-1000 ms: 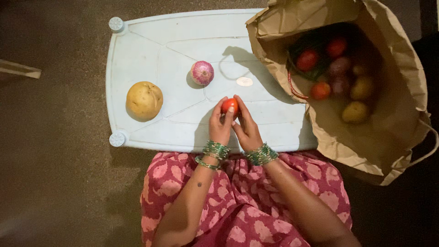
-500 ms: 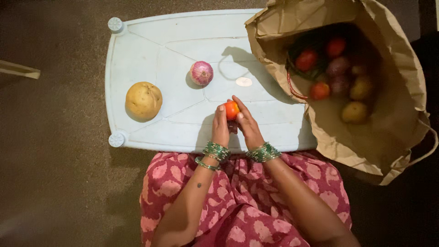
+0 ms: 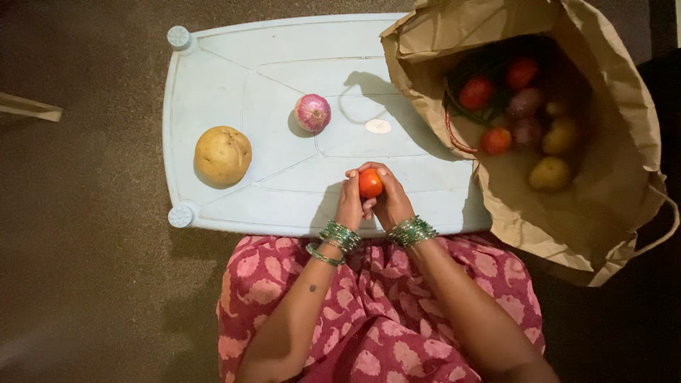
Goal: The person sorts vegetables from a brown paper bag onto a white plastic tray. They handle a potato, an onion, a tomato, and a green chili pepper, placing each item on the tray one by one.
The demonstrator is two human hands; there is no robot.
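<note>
Bare tray (image 3: 234, 78) between potato (image 3: 223, 156) and onion (image 3: 313, 113) — paper bag (image 3: 610, 206) walls off the right.

Glossy smooth tomato (image 3: 370, 183), matt plastic table (image 3: 234, 85), creased brown paper bag (image 3: 624, 106)

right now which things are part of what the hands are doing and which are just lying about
In hand:
- tomato, held between left hand and right hand
- blue plastic table under them

Lying about:
- potato on the table
- red onion on the table
- paper bag of vegetables
- wooden piece on the floor
</note>
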